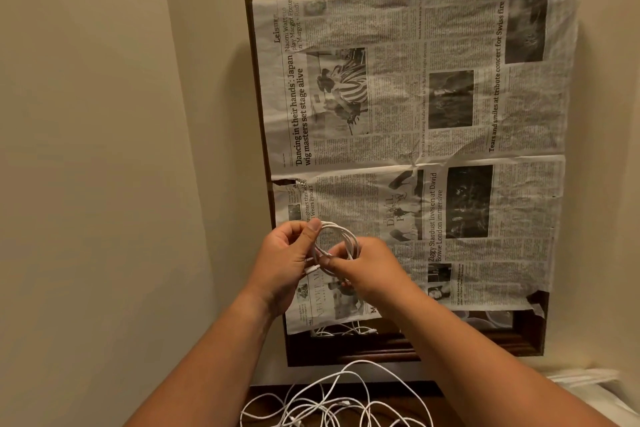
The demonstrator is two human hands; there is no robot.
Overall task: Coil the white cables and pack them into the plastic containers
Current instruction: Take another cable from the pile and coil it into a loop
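the newspaper (381, 149) hangs sideways over a dark wooden frame (258, 80) on the beige wall (104, 114), so its lines run from bottom to top. the headlines read "'dancing in their hands': japan wig masters set stage alive", "tears and smiles at tribute concert for swiss fire victims" and "ziggy stardust lives on at david bowie london immersive". a section head near the top looks like "leisure", with "naomi watts" beside it. "wears prada 2" shows by a tear at the left edge. the small print is too fine to read.

the coil (341, 230) of white cable is held up in front of the paper's lower left part. it makes a round ring of several turns whose open face looks towards the camera, with no clear long axis. a short plug end sticks out near the left palm, roughly level.

the left hand (284, 253) grips the ring's left side, fingers curled, with the thumb pressed on the top of the turns. the right hand (370, 263) pinches the lower right side between thumb and curled fingers.

below, loose white cables (346, 402) lie tangled on a dark wooden surface (270, 392). their tangle is mirrored in the uncovered strip under the paper. something white (595, 388) sits at the lower right, and i cannot tell what it is.
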